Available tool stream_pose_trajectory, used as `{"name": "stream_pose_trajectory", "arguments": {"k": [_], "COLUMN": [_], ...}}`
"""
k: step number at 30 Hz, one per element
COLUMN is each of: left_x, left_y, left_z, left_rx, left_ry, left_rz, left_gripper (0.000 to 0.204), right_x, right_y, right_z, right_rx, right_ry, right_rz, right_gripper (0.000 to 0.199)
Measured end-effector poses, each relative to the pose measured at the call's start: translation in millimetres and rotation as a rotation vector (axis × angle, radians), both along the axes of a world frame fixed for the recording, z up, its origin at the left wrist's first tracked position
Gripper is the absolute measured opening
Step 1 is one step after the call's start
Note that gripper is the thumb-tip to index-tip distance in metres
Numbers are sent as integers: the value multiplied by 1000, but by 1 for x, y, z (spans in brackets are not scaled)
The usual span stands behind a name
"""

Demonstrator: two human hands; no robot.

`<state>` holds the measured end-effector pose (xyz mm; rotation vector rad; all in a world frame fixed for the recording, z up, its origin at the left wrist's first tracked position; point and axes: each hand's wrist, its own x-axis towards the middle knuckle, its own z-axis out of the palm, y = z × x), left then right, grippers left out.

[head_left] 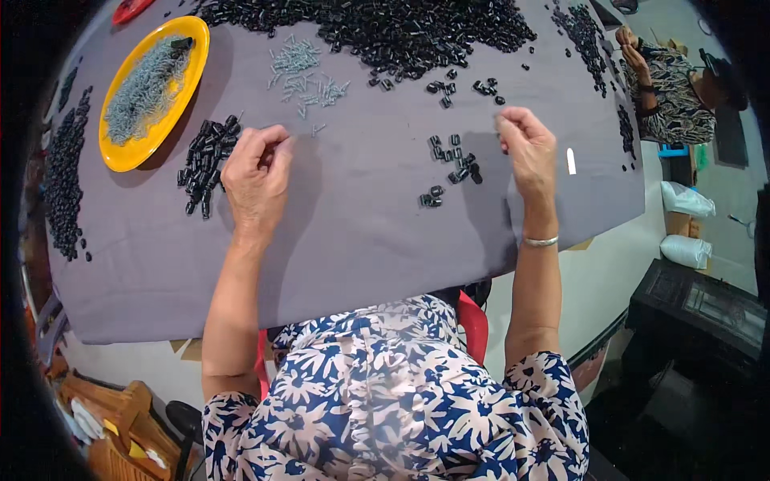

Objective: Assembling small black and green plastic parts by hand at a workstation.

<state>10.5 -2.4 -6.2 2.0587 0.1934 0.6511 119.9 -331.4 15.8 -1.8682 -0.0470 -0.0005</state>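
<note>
Resting on the grey cloth (361,232) that covers the table, the left hand (255,178) has its fingers curled in and its thumb and fingertips pinched together near a stray metal screw (318,127); whether a small piece is already caught in that pinch cannot be told. Just to its left lies a small heap of black plastic tubes (207,160), close enough to be picked from without moving the arm. The right hand (529,152) is lifted a little off the cloth, fingers bunched at the thumb as if nipping something tiny, but nothing can be made out between them. Between the two hands, nearer the right one, a loose cluster of black pieces (453,164) sits within easy reach.

A little farther off, a scatter of silver screws (303,74) is spread thin, probably so that single ones can be taken. Along the far edge runs a large pile of black tubes (385,28), the bulk stock. At far left a yellow plate (124,148) holds a mound of silver screws, kept together by its rim. More black pieces line the left edge (64,184). At far right another person's hands (634,48) work at the same table.
</note>
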Motion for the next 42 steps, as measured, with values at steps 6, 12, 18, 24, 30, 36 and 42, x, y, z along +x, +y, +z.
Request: {"name": "stream_pose_trajectory", "arguments": {"k": [6, 12, 18, 24, 30, 36, 42], "left_x": [-1, 2, 1, 2, 3, 3, 2], "left_y": [1, 3, 2, 3, 2, 4, 4], "left_z": [0, -5, -3, -4, -2, -3, -4], "left_rx": [-39, -59, -68, -64, -58, -57, -55], "left_ry": [30, -6, 11, 20, 20, -29, -16], "left_rz": [-9, -28, -44, -41, -5, 1, -6], "left_gripper": [8, 8, 9, 9, 7, 7, 10], "right_x": [27, 57, 39, 35, 25, 24, 25], "right_y": [41, 68, 60, 23, 23, 46, 64], "right_z": [-12, -10, -1, -2, -3, -1, 1], "right_rx": [-298, -504, -458, -132, -177, -267, -509], "right_ry": [-212, -399, -259, -56, -38, -203, -387], "right_rz": [171, 261, 427, 147, 192, 332, 361], "right_gripper": [11, 17, 13, 7, 7, 7, 10]}}
